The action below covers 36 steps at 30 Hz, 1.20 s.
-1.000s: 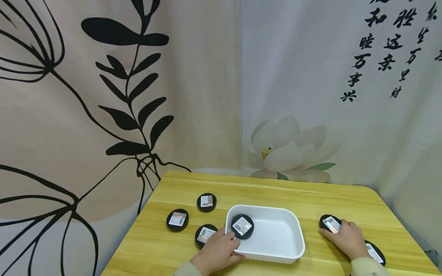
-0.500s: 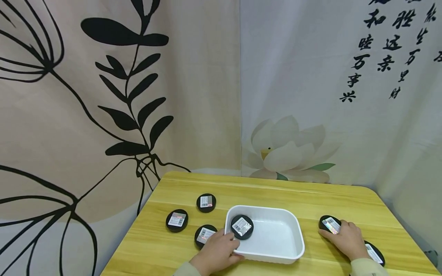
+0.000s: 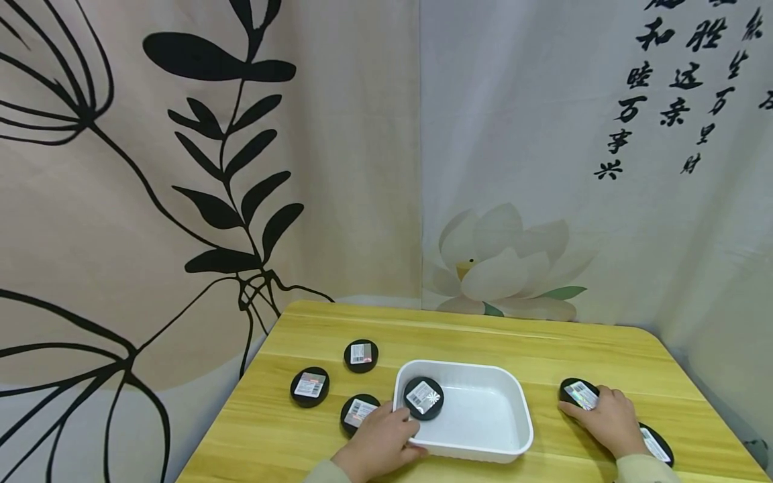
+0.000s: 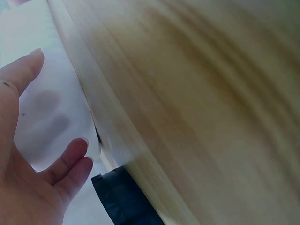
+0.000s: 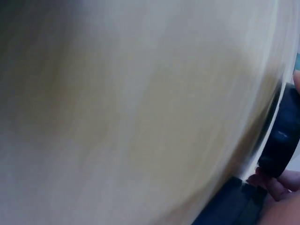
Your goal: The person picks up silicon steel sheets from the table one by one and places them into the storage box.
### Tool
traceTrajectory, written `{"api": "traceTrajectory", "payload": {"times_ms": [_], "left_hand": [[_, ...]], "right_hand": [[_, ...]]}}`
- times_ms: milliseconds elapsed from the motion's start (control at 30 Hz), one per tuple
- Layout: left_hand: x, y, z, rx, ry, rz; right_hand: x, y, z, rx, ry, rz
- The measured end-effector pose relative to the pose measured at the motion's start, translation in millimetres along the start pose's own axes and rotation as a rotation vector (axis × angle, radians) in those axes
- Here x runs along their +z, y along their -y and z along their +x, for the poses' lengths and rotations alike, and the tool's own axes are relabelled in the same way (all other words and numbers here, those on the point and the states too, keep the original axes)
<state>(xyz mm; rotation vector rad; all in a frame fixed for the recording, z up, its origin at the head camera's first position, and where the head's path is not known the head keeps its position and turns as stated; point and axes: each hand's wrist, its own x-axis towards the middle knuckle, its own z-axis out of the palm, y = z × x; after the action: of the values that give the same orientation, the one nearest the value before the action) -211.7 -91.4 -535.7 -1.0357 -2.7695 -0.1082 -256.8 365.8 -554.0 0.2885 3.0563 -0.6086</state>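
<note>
My left hand [image 3: 383, 436] holds the near left corner of a white rectangular tray [image 3: 480, 416]. In the left wrist view its thumb and fingers lie spread against the tray's wall [image 4: 61, 93]. One flat round black container [image 3: 424, 398] with a barcode label lies inside the tray, at its left end. To the right, my right hand [image 3: 611, 419] grips a similar black container [image 3: 580, 394] by its side, thumb on the near edge. The right wrist view shows that container [image 5: 283, 133] close to the table, with fingertips at its edge; whether it touches the wood I cannot tell.
Left of the tray, three more black containers lie label up: one at the back [image 3: 361, 355], one farther left [image 3: 310, 387] and one partly behind the left hand [image 3: 357, 412]. Another black container [image 3: 657, 445] sits beside the right wrist. Printed curtains [image 3: 362, 201] stand behind the wooden table [image 3: 266, 429].
My right hand and the container it grips have shifted very slightly to the right. The left hand and the tray show no visible movement.
</note>
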Motion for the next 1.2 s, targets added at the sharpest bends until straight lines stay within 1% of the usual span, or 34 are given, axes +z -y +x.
{"api": "traceTrajectory", "payload": {"times_ms": [167,400,700,900,1200], "left_hand": [[-0.7,-0.4,-0.2,0.0,0.001,-0.003],[-0.1,0.0,0.9,0.002,0.001,0.004],[1.0,0.8,2.0,-0.004,0.017,-0.001],[0.8,0.2,2.0,-0.009,0.021,-0.007],[1.8,0.4,1.7,0.008,-0.004,0.011]], "right_hand": [[-0.6,3.1,-0.7,0.013,-0.014,0.001],[-0.3,6.4,-1.9,0.009,-0.043,0.038],[1.2,8.9,-0.4,0.028,-0.033,0.079],[1.3,8.7,-0.4,0.02,-0.019,0.099],[0.5,9.9,-2.2,0.014,-0.031,0.148]]}}
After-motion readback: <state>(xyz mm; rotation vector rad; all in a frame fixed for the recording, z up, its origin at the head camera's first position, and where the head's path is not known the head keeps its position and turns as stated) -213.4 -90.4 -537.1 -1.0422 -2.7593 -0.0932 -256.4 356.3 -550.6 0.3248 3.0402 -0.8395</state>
